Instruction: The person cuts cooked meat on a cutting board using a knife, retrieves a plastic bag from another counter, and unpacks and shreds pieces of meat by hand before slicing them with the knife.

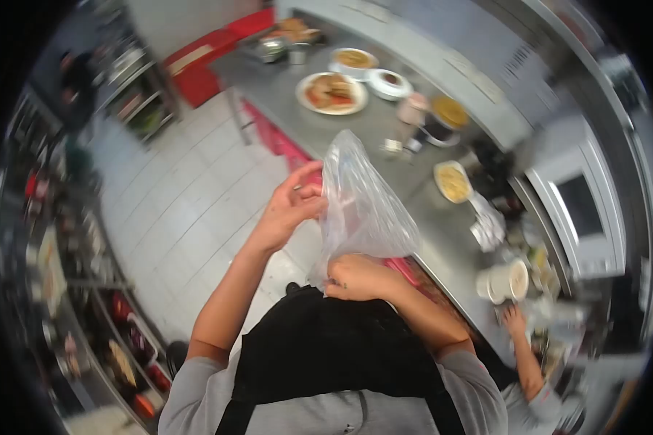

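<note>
A clear plastic bag (363,199) is stretched out in front of my black apron, its pointed end toward the counter. My left hand (290,210) has its bent fingers at the bag's left edge, with some fingertips hidden by the film. Lower down, my right hand (363,278) is closed in a fist around the gathered bottom part of the bag. No contents can be made out inside the bag.
A steel counter (268,87) runs along the right, holding a plate of food (331,94), several bowls and a yellow-lidded tub (448,114). A microwave (580,199) stands on the right. Another person's hand (515,320) is near a white container (502,281). Shelves (109,304) line the left.
</note>
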A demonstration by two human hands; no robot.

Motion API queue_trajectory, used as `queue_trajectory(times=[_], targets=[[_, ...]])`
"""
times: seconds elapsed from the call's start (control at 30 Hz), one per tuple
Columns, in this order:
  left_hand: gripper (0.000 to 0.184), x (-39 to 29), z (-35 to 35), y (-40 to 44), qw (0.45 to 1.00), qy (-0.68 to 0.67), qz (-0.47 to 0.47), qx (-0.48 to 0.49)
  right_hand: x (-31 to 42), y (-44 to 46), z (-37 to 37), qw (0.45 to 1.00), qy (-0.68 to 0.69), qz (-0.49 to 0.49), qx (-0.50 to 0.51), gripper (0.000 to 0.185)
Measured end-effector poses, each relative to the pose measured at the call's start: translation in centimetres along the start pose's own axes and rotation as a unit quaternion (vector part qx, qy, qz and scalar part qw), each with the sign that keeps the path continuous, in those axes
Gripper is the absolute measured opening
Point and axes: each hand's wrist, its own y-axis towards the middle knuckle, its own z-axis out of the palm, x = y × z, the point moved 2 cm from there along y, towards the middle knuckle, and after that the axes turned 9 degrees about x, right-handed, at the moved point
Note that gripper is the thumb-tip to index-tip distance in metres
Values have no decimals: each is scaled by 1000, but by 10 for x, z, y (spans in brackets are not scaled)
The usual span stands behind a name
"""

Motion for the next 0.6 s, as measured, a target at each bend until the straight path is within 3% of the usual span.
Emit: queue_trajectory(times=[0.07, 0.1, 0.2, 0.23, 0.3, 0.37, 0.4, 0.43, 0.5, 0.57, 0.6], targets=[[46, -1, -40, -32, 985, 95, -41, -139, 7, 49, 2, 999, 37, 7, -9, 24], [46, -3, -57, -48, 981, 98, -28, -166, 15, 62, 4, 1000, 24, -13, 11, 24], [21, -12, -110, -107, 937, 133, 32, -321, 45, 87, -25, 983, 67, -150, -83, 21], [21, -19, -121, -126, 926, 133, 43, -351, 68, 87, -50, 976, 87, -181, -88, 20], [20, -34, -140, -161, 892, 162, 89, -413, 87, 95, -81, 919, 309, -202, -140, 19], [21, -53, -154, -187, 877, 168, 93, -441, 79, 133, -103, 874, 299, -222, -313, 21], [21, -63, -161, -198, 874, 173, 91, -445, 78, 164, -119, 890, 171, -225, -357, 28], [21, -71, -171, -206, 856, 185, 97, -472, 83, 193, -131, 920, 148, -172, -321, 35], [22, -79, -201, -226, 864, 212, 87, -448, 85, 275, -123, 943, 155, -191, -222, 40], [23, -97, -228, -245, 838, 235, 103, -482, 86, 345, -102, 947, 174, -228, -145, 31], [25, -106, -241, -252, 832, 244, 108, -485, 77, 385, -88, 940, 264, -202, -76, 24]])
